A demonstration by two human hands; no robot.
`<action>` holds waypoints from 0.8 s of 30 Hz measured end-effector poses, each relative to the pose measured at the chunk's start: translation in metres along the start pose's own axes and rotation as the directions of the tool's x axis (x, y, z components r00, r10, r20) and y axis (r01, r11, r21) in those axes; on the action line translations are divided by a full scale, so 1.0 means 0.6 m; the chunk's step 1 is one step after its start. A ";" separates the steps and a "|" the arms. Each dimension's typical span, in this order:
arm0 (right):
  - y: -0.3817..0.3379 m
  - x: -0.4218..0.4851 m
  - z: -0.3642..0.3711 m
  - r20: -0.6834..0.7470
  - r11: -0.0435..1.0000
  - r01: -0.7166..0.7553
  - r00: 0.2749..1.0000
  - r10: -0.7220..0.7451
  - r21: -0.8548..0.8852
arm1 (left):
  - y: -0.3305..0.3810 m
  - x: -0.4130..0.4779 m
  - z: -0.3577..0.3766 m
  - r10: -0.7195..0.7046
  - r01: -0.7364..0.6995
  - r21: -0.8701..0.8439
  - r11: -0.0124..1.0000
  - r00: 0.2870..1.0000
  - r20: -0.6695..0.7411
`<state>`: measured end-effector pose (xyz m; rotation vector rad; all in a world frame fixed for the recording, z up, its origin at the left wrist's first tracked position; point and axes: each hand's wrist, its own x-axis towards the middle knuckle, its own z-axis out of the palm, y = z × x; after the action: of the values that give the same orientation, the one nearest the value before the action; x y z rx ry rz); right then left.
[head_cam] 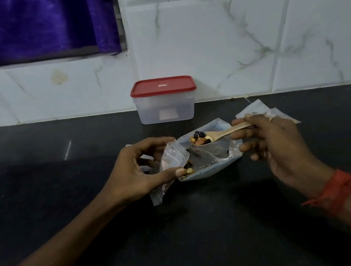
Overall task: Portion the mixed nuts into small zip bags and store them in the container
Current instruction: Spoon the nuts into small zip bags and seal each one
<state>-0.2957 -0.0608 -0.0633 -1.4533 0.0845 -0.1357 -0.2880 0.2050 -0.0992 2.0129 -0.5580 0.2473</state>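
**While the Spoon Is Loaded: Bag-Filling Step**

While the right hand grips a wooden spoon heaped with mixed nuts, the left hand pinches a small zip bag open. The next move likely calls for tipping the spoon squarely into the bag's mouth. The red-lidded container stands closed, far centre, against the tiled wall. The dark countertop offers room on the near side.

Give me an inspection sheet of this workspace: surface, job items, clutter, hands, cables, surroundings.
Surface: dark countertop.
Job's things: container, red lid on, by the wall; zip bag with a few nuts inside; wooden spoon heaped with nuts over the open pouch.
Clutter: spare bags lying right of the pouch.
Hands: left hand pinches the zip bag; right hand grips the spoon.
Cables: nothing seen.
Surroundings: tiled wall, purple curtain.
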 end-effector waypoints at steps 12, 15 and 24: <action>0.006 -0.036 0.024 0.492 0.951 0.255 0.859 -0.141 -0.173 | -0.003 0.002 0.002 0.071 -0.069 0.032 0.997 0.996 -0.055; 0.010 -0.031 0.021 0.511 0.955 0.260 0.846 -0.154 -0.143 | -0.001 0.002 0.002 0.069 -0.069 0.003 0.998 0.996 -0.055; 0.006 -0.016 0.017 0.256 0.972 0.217 0.938 -0.233 0.090 | -0.001 0.002 0.001 0.042 -0.067 -0.163 0.984 0.988 -0.148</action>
<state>-0.3035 -0.0488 -0.0662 -1.4052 -0.3036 -0.1279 -0.2863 0.2047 -0.0994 1.8024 -0.5252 0.3647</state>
